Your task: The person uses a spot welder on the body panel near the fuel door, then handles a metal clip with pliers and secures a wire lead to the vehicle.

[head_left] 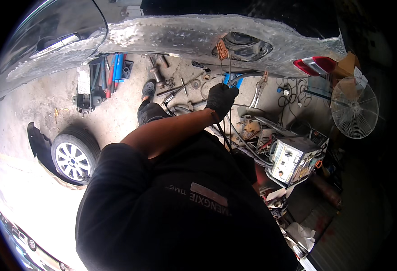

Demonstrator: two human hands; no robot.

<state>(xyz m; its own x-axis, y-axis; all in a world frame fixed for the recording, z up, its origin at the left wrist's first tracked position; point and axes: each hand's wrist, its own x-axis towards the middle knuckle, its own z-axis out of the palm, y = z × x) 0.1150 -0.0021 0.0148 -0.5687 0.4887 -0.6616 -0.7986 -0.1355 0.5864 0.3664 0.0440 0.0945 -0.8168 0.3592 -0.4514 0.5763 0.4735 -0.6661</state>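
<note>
My left hand (222,100), in a black glove, is closed around the lower end of a long-legged metal tool with a copper-coloured end (222,49). That end rests at the edge of a dark round recess (244,45) in the car's side panel. Below the fist, dark cables (227,135) hang down in front of my body. The panel (162,36) is bare, scuffed grey metal. My right hand does not show; my dark shirt and the cables fill the place beneath the left forearm.
A white-faced box machine with knobs (289,160) stands to the right, near a round fan (354,107). Locking pliers (259,89) are near the panel. A wheel (74,156) lies at left. Jacks (84,88), tools and coiled cables (293,92) spread over the floor. A red-white tail light (315,66) juts out.
</note>
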